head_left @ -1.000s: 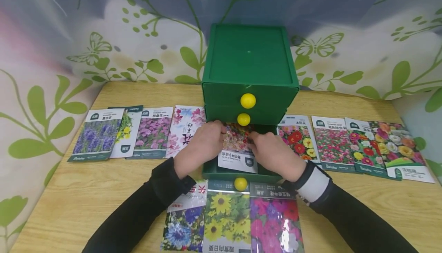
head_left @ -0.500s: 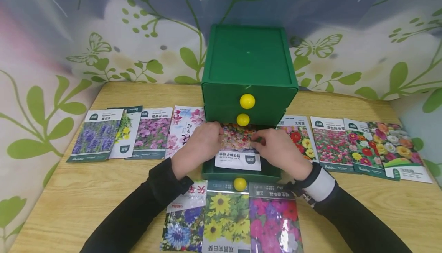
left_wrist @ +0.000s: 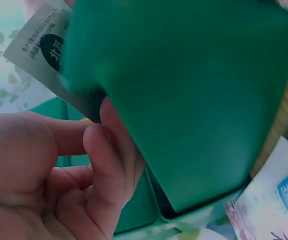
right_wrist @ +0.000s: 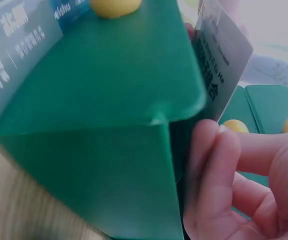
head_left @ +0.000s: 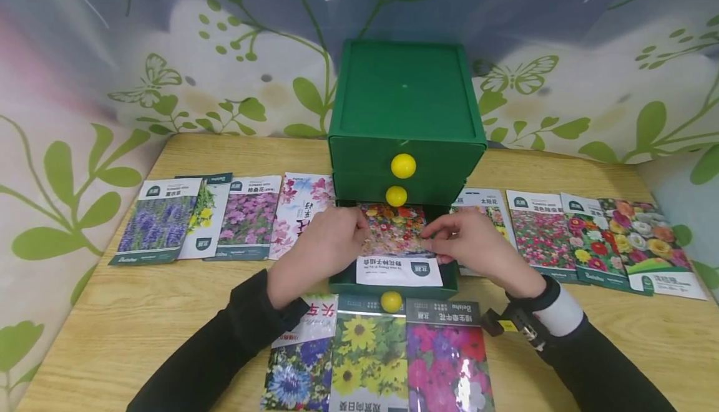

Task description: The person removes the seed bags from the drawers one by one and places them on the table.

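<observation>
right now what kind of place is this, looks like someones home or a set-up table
Probably a staged tabletop rather than a lived-in room: a wooden table walled in by leaf-and-butterfly printed sheeting, with flower seed packets laid in neat rows around a small green drawer box.

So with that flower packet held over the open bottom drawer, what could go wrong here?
1. The seed packet, pinched by the left hand and right hand, looks about as wide as the open drawer, so it might catch on the walls and buckle.
2. The sunflower packet lies right against the drawer front, under its yellow knob; pushing the drawer in might drag or crease it.
</observation>
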